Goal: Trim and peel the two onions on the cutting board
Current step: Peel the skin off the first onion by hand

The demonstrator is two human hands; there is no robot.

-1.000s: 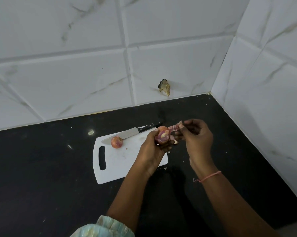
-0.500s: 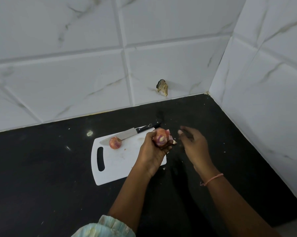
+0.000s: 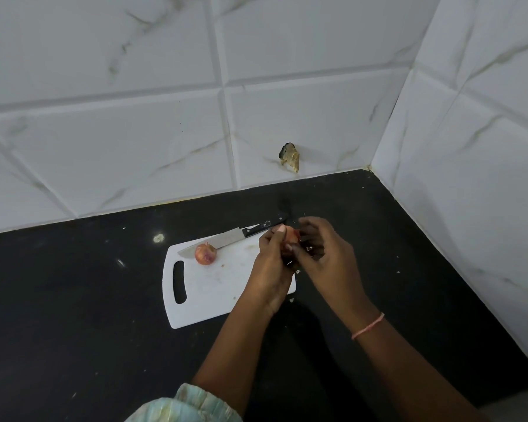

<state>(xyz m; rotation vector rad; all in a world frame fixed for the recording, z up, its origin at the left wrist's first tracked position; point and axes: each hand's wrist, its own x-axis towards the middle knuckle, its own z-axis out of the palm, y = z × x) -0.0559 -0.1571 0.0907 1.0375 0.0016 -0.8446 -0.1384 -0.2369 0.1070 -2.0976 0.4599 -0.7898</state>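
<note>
Pink onion [image 3: 290, 236]: held up over the board's right end, between both hands, mostly hidden by fingers.
Left hand [image 3: 270, 263]: wrapped round the onion from the left, thumb [image 3: 279, 230] lying on its top.
Right hand [image 3: 323, 254]: fingers curled against the onion's right side; whether they pinch skin cannot be told.
Second onion [image 3: 206, 253]: sits on the board near its far left corner, skin on, just touching the knife blade, well apart from both hands.
Board [image 3: 214, 284]: white plastic with a slot handle at its left end, lying on the bench; its right end is covered by the left hand and wrist.
Knife [image 3: 235, 236]: lies along the board's far edge, blade to the left, black handle running off toward the hands.
Bench [image 3: 74, 300]: black stone, flecked with small pale scraps around the board.
Wall [image 3: 135, 132]: white marbled tiles, meeting in a corner at right, with a brownish lump [image 3: 289, 153] stuck low on it.
Wristband [image 3: 367, 325]: thin, pink, on the right wrist.
Sleeve [image 3: 183, 405]: pale green, at the left forearm, near the bottom edge.
</note>
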